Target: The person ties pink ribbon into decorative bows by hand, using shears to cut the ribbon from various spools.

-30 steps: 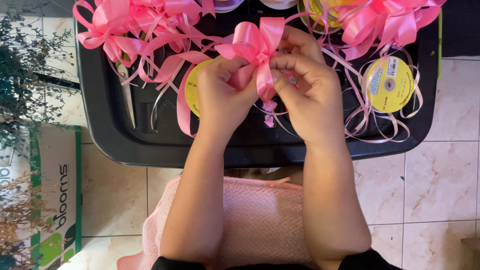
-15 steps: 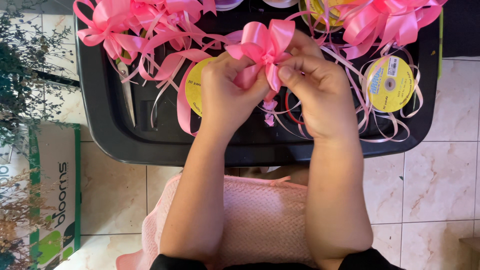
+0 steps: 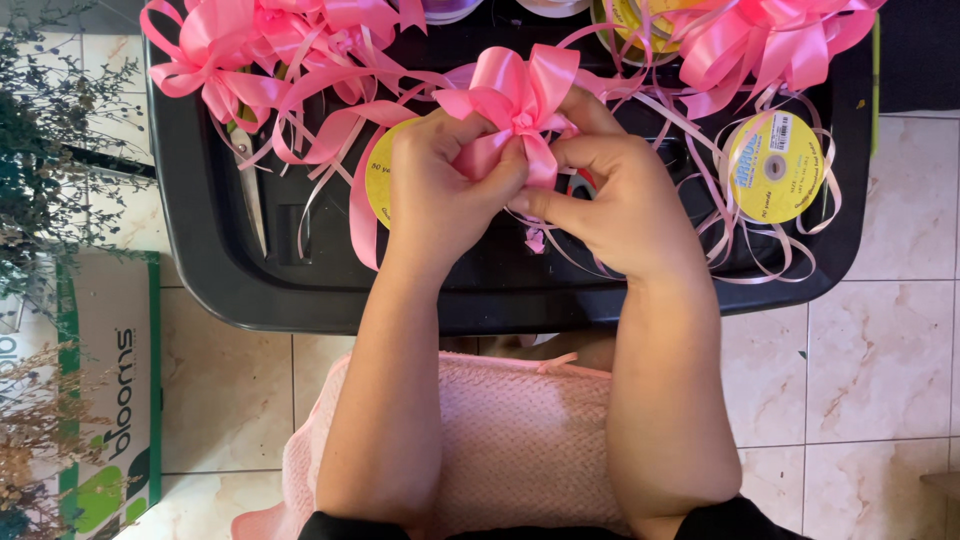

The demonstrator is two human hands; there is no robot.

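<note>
- Over the black tray [image 3: 300,290], both our hands met at a pink ribbon bow [image 3: 515,95], held up just above the tray's middle.
- Our left hand [image 3: 440,195] was clenched on the bow's lower left side, thumb and fingers pinching the gathered centre.
- Our right hand [image 3: 610,200] gripped the same bow from the right, fingertips pressed to the knot, a ribbon tail hanging between the two hands.
- Bow loops stood above the knuckles, fanned up and out.
- Yellow ribbon spool [image 3: 772,165] lay flat on the tray right of our right hand, with loose thin pink ribbon curling around it.
- Second yellow spool [image 3: 380,170] sat just beside our left hand, partly hidden by it and by a wide pink strip.
- Finished pink bows [image 3: 215,50] were piled at the tray's top left; more bows [image 3: 770,40] at top right.
- Scissors [image 3: 250,190] lay on the tray's left side, partly under ribbon.
- Pink towel [image 3: 520,440] covered our lap below the tray.
- Cardboard box [image 3: 110,380] and dried flowers [image 3: 40,170] sat on the tiled floor [image 3: 880,370] at far left, well apart from the hands.
</note>
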